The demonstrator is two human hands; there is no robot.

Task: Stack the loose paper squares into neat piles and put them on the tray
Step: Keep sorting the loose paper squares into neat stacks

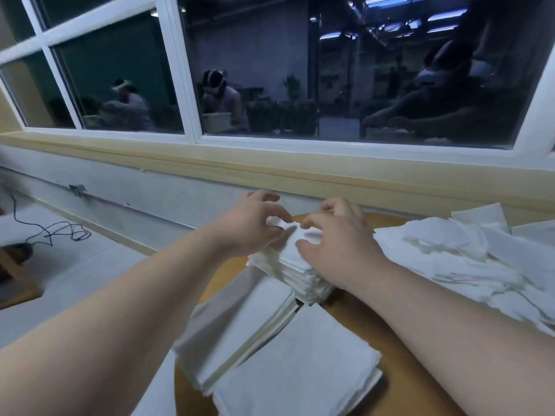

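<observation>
A thick stack of white paper squares [295, 273] stands on the round wooden tray [399, 346]. My left hand [252, 226] pinches the top sheet at the stack's far left corner. My right hand [336, 247] lies over the stack's right side, its curled fingers touching the same top sheet. Two neat piles lie nearer me on the tray: one pile [295, 361] in front and another pile [240, 319] to its left. A heap of loose paper squares [468, 253] spreads out at the right.
A wall with a pale wooden sill [270, 166] and a large window runs just behind the tray. The floor at the left holds a black cable [57, 232]. A wooden furniture piece [18, 283] sits at the far left edge.
</observation>
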